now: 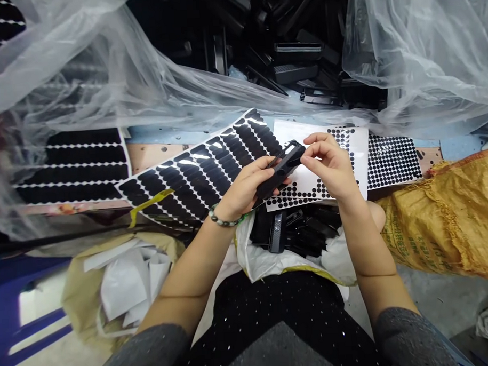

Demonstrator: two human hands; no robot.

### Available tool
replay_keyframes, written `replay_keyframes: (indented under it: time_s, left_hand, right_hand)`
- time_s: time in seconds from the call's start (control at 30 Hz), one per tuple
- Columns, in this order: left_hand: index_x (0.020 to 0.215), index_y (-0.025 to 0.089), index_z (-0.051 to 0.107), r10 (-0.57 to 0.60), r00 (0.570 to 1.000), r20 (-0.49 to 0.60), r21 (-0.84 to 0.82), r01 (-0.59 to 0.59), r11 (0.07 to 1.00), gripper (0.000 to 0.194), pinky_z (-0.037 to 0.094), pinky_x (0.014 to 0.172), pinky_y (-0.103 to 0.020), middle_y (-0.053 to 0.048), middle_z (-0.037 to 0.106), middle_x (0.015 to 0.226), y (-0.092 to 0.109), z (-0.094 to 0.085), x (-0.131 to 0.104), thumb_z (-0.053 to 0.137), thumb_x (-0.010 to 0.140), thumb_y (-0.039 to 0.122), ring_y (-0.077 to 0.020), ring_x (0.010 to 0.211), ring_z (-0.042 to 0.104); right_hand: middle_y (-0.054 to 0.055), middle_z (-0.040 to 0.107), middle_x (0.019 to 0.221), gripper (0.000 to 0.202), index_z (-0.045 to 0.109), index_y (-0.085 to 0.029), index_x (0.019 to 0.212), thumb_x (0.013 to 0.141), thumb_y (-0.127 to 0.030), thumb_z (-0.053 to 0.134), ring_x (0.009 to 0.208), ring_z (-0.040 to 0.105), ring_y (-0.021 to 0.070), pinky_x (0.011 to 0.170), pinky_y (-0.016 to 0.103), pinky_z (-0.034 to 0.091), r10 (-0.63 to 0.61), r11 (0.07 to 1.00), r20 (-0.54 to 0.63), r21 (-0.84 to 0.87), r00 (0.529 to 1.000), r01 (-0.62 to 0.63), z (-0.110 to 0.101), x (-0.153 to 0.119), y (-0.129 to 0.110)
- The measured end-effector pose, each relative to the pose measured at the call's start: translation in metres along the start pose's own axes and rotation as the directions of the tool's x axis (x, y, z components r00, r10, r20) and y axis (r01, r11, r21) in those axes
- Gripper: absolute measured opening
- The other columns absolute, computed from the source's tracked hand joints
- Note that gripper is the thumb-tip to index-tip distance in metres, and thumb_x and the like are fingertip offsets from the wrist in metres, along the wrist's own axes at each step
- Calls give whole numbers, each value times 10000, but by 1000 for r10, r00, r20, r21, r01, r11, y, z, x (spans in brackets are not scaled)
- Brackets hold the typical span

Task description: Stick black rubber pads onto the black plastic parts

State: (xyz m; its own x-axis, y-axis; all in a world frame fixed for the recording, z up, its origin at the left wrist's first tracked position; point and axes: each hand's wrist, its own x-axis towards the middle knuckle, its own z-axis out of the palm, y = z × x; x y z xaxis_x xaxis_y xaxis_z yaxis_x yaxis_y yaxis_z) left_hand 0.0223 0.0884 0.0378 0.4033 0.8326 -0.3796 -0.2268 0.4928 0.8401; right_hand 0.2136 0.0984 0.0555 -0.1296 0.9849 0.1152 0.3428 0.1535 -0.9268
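Note:
A long black plastic part (281, 170) lies tilted in my left hand (249, 187), whose fingers and thumb wrap round its lower end. At the part's upper right end is my right hand (327, 161), thumb and forefinger pinched together; whether a small piece sits between them is hidden. Beneath both hands is a white sheet of black round stickers (357, 163), with many dots peeled off. To the left a sheet of black oval stickers (199, 168) lies aslant under my left wrist.
An open white sack (248, 252) of black parts stands at my lap. Clear plastic film (164, 84) drapes before a heap of black parts (300, 69). A yellow woven sack (445, 218) is at right, a bag of white paper scraps (127, 283) at lower left.

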Motion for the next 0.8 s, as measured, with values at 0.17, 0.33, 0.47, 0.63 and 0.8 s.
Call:
replay_keyframes:
  time_s: [0.17, 0.33, 0.47, 0.63, 0.8]
  left_hand:
    - [1053, 135, 580, 16, 1000, 26, 38, -16, 999, 400, 527, 532, -210, -83, 713, 992, 2, 1, -5, 655, 721, 345, -186, 777, 721]
    - [1048, 142, 611, 57, 998, 16, 82, -58, 995, 353, 547, 542, -237, -87, 700, 1013, 1, 1, -7, 645, 754, 334, -228, 842, 728]
    - [996, 156, 640, 102, 995, -7, 126, -100, 987, 311, 544, 514, -215, -73, 691, 986, -1, 6, -8, 697, 766, 357, -225, 839, 731]
    - [995, 168, 619, 160, 987, -25, 114, -156, 981, 357, 548, 520, -197, -53, 688, 939, -7, 14, -9, 749, 753, 395, -205, 836, 732]
    - [971, 170, 586, 133, 990, -54, -14, -134, 991, 391, 567, 527, -211, -49, 691, 937, -12, 19, -10, 752, 743, 440, -190, 795, 731]
  right_hand:
    - [45, 568, 1042, 326, 642, -199, 739, 816, -514, 674, 927, 563, 168, 778, 341, 538, -1, 1000, 34, -14, 999, 2, 1, -3, -6]
    - [37, 568, 1028, 257, 640, -203, 739, 840, -439, 660, 878, 555, 156, 730, 325, 533, 13, 997, 27, -82, 1000, -11, 0, -5, -11]
    - [35, 573, 1021, 186, 635, -214, 751, 858, -366, 634, 860, 560, 158, 702, 325, 544, 17, 990, 11, -143, 1000, -16, 0, -7, -14]
    - [70, 554, 1173, 148, 649, -230, 843, 865, -375, 630, 949, 588, 205, 795, 405, 572, -47, 970, -131, -243, 990, 14, 5, -16, -19]
    - [66, 491, 1397, 481, 576, -303, 1230, 796, -462, 710, 1073, 612, 228, 888, 435, 572, -2, 995, -235, -98, 972, -22, 9, -22, -17]
